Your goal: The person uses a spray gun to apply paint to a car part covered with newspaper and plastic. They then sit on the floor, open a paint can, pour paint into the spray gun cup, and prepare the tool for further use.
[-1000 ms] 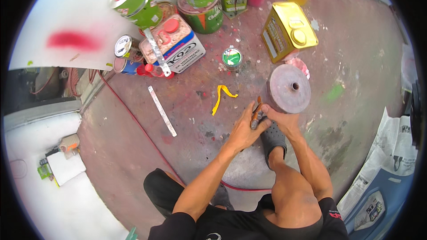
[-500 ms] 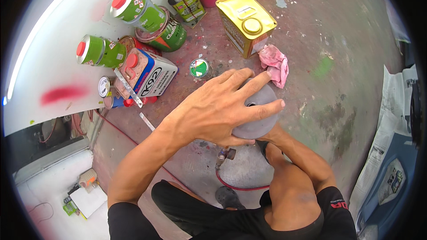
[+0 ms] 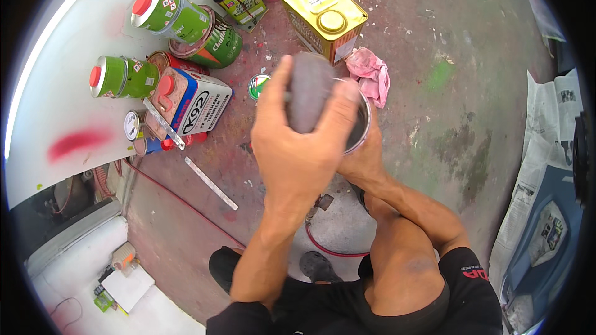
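Observation:
My left hand (image 3: pixel 297 152) grips a round grey lid (image 3: pixel 310 90) by its edges, thumb on one side and fingers on the other. The lid is tilted on edge, blurred, and raised off a round cup (image 3: pixel 361 129). Part of the cup's rim and its dark inside show behind my left thumb. Wrapped around the far right side of the cup is my right hand (image 3: pixel 365 160), its fingers mostly hidden. Below the hands, a metal hose fitting (image 3: pixel 319 205) joins a red hose (image 3: pixel 335 252).
A gold rectangular can (image 3: pixel 326 9) stands ahead, beside a crumpled pink cloth (image 3: pixel 370 75). Several green cans (image 3: pixel 127 77) and a white-and-blue thinner can (image 3: pixel 205 108) crowd the left wall. A flat stir stick (image 3: pixel 211 183) lies on the floor. Newspaper (image 3: pixel 528 149) hangs at the right.
My left hand has lifted the grey lid off the cup and turned it on edge, moving left. The cup's opening now shows. The view has shifted slightly.

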A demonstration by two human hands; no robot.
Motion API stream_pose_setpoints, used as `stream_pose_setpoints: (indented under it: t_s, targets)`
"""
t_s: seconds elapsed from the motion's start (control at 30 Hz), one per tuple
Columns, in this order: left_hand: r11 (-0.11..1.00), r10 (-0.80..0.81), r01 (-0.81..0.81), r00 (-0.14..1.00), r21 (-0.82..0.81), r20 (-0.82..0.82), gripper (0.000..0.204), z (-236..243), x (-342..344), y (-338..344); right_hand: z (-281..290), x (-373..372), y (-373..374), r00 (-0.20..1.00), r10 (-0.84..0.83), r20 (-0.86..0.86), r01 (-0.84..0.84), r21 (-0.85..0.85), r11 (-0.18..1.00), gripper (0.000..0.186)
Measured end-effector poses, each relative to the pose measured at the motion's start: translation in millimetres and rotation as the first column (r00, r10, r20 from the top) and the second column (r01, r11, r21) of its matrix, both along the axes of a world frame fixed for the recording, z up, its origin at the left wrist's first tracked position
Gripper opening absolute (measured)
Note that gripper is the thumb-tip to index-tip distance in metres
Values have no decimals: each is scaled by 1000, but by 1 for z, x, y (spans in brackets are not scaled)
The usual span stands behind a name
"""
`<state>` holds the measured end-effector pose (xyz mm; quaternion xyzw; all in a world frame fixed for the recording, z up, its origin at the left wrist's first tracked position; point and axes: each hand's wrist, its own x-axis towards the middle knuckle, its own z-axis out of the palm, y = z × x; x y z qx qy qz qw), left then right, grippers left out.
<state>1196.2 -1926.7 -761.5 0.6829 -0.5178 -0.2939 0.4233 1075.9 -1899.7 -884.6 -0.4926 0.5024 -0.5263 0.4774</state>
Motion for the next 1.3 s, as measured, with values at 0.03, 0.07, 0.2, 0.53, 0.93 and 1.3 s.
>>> stream_pose_setpoints:
  t_s: [0.03, 0.07, 0.2, 0.53, 0.93, 1.3]
  targets:
    - [998, 55, -61, 974, -19, -219, 73, -1, 7, 0, -1, -1, 0, 999, 42, 3, -43, 20, 999, 120]
    - [993, 96, -119, 898, -26, -429, 74, -9, 14, 0, -8, -6, 2, 997, 81, 5, -81, 41, 996, 124]
    - [991, 127, -88, 391, 100, -912, 77, -47, 62, 17, -42, -31, 8, 970, 213, 117, -197, -135, 971, 135]
    - [778, 613, -312, 189, 545, -768, 81, -251, 161, 67, -69, -31, 5, 969, 248, 23, -244, -99, 965, 126]
    - [936, 97, 11, 953, 351, -288, 101, -222, 122, 142, -49, 3, -22, 964, 262, 41, -263, 23, 964, 114]
    - [976, -96, 134, 972, 171, -215, 73, -252, 43, 119, -24, 12, -32, 894, 421, 153, -447, 310, 839, 107]
